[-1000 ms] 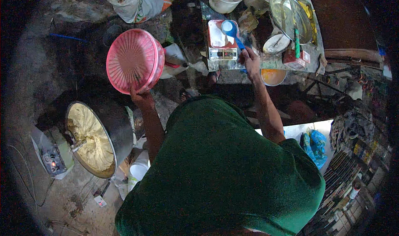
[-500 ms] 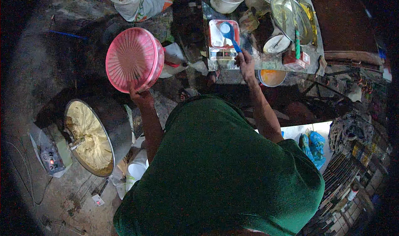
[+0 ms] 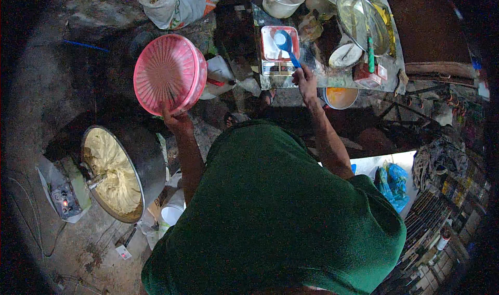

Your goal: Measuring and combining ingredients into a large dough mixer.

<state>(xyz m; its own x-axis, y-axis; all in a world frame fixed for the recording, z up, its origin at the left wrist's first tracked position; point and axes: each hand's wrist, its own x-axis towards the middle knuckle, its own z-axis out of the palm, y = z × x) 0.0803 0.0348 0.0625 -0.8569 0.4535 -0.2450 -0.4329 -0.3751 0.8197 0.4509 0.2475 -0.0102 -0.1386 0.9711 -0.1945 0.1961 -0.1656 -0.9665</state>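
Observation:
My left hand grips the edge of a round pink plastic lid with ribs fanning out from its middle. The lid is held up and tilted; what lies behind it is hidden. My right hand is closed around the handle of a blue spoon. Something white fills the spoon's bowl, which hangs over a kitchen scale with a shallow red-rimmed tray at the near edge of the table. Whether the spoon touches the tray I cannot tell.
On the table stand a white tub, a tilted metal basin and a white dish. A bucket sits below its edge. At left is a large mixing bowl of pale dough, beside a control box. A sack lies beyond.
The pink lid has shifted very slightly to the right. My right hand and the blue spoon have moved slightly left and down over the scale.

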